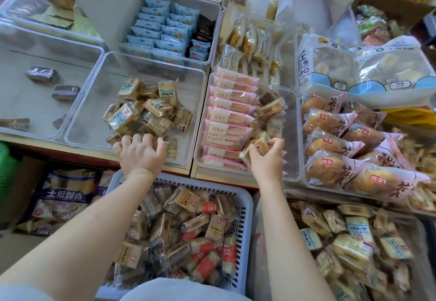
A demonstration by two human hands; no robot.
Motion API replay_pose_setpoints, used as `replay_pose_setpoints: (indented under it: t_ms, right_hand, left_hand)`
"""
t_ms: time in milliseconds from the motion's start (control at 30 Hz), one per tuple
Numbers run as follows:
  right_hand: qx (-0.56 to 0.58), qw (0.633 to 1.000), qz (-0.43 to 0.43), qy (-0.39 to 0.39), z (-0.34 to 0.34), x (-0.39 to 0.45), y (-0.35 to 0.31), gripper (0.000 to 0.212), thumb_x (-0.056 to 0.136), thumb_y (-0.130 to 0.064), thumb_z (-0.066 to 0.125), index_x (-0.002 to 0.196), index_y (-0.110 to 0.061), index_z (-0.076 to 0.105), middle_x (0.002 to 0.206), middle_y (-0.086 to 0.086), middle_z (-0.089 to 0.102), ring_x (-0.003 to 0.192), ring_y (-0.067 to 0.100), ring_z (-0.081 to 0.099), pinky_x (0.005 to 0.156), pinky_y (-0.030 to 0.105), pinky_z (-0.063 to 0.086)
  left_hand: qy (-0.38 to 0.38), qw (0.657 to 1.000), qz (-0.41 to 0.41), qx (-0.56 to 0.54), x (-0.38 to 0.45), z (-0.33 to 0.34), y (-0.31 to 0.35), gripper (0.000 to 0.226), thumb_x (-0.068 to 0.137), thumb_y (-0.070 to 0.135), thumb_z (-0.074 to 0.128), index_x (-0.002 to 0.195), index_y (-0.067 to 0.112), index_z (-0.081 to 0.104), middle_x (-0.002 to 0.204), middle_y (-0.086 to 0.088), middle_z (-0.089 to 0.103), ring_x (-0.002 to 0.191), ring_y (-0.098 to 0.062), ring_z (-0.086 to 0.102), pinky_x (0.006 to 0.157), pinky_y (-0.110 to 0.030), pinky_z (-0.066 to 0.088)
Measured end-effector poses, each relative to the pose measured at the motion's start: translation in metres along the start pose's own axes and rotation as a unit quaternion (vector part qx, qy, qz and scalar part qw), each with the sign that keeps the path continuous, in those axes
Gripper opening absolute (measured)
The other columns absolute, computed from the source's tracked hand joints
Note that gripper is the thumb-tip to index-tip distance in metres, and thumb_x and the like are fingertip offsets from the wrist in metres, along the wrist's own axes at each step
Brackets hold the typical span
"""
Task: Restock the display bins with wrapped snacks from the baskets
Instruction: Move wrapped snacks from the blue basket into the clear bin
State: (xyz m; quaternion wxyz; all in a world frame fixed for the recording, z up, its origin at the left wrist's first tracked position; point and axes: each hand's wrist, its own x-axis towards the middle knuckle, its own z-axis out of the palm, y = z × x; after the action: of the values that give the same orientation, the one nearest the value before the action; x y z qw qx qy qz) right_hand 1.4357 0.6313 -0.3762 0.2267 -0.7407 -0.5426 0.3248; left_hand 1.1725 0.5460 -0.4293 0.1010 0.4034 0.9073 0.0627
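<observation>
Clear plastic display bin [77, 121] at 10 o'clock is only part-filled with wrapped toast packs [146, 114]. Left hand [140, 153] spreads over it, grasping nothing; right hand [267, 159] pinches a snack pack [258, 146] above the pink-pack bin [292, 135]. Basket [246, 208] at 6 o'clock remains heaped.

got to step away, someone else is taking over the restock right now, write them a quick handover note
Left hand: fingers curled over the front of the clear plastic bin of tan wrapped biscuit packs; whether it grips a pack is hidden.
Right hand: holds a small clear-wrapped tan snack over the clear bin with the row of pink wrapped cakes.
Supply: grey-blue slotted plastic basket below the shelf, full of mixed wrapped snacks; a second pile of packs sits at lower right.
Done: the biscuit bin is partly filled.
Left: that bin has bare floor at the back; the clear bin at far left holds only a few dark packs.
</observation>
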Motion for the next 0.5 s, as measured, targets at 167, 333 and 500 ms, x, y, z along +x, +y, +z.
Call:
replay_pose_setpoints:
  t_ms: [167, 333, 500]
  right_hand:
    - [0.019, 0.998, -0.05, 0.03, -0.021, -0.007, -0.006, 0.037, 0.1, -0.049, 0.052, 0.127, -0.025, 0.048, 0.114, 0.0, 0.059, 0.104, 0.024, 0.06, 0.085, 0.042, 0.052]
    - [0.313, 0.936, 0.063, -0.146, -0.015, -0.025, -0.042, 0.052, 0.086, -0.07, 0.052, 0.114, -0.027, 0.058, 0.096, 0.007, 0.067, 0.074, 0.019, 0.061, 0.064, 0.034, 0.053]
    - [0.289, 0.909, -0.002, -0.3, 0.019, -0.047, -0.078, 0.047, 0.1, -0.058, 0.042, 0.119, -0.02, 0.061, 0.083, 0.012, 0.069, 0.065, 0.021, 0.061, 0.053, 0.03, 0.046]
  left_hand:
    - [-0.035, 0.999, 0.012, 0.011, -0.001, -0.007, -0.001, 0.056, 0.096, 0.054, 0.025, 0.106, 0.023, 0.07, 0.11, -0.004, 0.063, 0.113, -0.029, 0.044, 0.101, -0.046, 0.024]
    - [-0.177, 0.917, 0.035, -0.356, -0.009, -0.058, 0.018, 0.029, 0.099, 0.049, 0.05, 0.11, 0.027, 0.067, 0.103, 0.01, 0.068, 0.103, -0.014, 0.062, 0.094, -0.036, 0.045]
    - [-0.306, 0.738, 0.03, -0.601, -0.029, -0.092, 0.049, 0.032, 0.094, 0.025, 0.069, 0.124, 0.017, 0.06, 0.106, -0.007, 0.074, 0.094, -0.022, 0.073, 0.074, -0.03, 0.059]
